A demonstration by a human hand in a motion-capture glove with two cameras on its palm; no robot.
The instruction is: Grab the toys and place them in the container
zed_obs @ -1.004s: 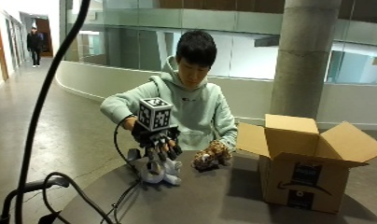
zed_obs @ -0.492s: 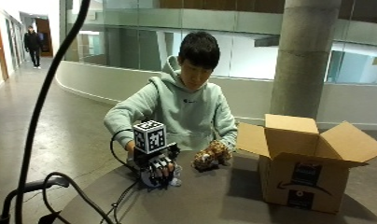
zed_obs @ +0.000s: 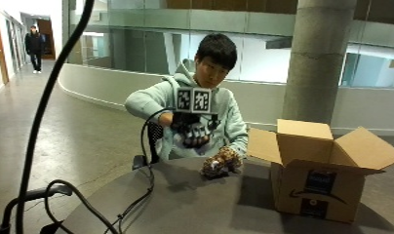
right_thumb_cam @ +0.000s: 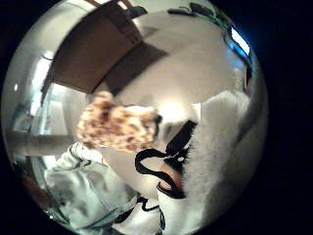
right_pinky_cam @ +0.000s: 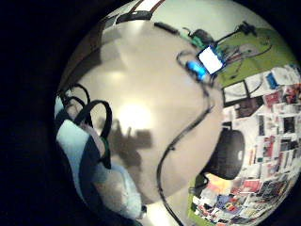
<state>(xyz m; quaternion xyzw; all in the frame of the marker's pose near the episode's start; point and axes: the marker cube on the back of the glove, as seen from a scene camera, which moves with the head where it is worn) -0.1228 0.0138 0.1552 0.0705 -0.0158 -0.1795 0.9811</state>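
Observation:
In the outside view my gloved right hand (zed_obs: 194, 130) is raised in front of the person's chest, fingers curled round a white plush toy (zed_obs: 196, 137). White fur of that toy (right_thumb_cam: 220, 147) fills the space beside the palm in the thumb side view. A leopard-spotted plush toy (zed_obs: 219, 164) lies on the dark round table (zed_obs: 184, 204), below and slightly right of the hand, with the bare left hand against it. The spotted toy (right_thumb_cam: 117, 127) also shows on the table in the thumb side view. An open cardboard box (zed_obs: 324, 170) stands at the table's right.
Black cables (zed_obs: 135, 204) trail over the table's left side and its edge. A cable (right_pinky_cam: 183, 132) crosses the tabletop towards a lit phone screen (right_pinky_cam: 210, 59). A concrete pillar (zed_obs: 317, 58) rises behind the box. The box flaps (zed_obs: 365, 146) spread outward.
The gloved hand was down on the table over the white toy; it has since risen to chest height with the toy in its grip. The spotted toy and box have stayed put.

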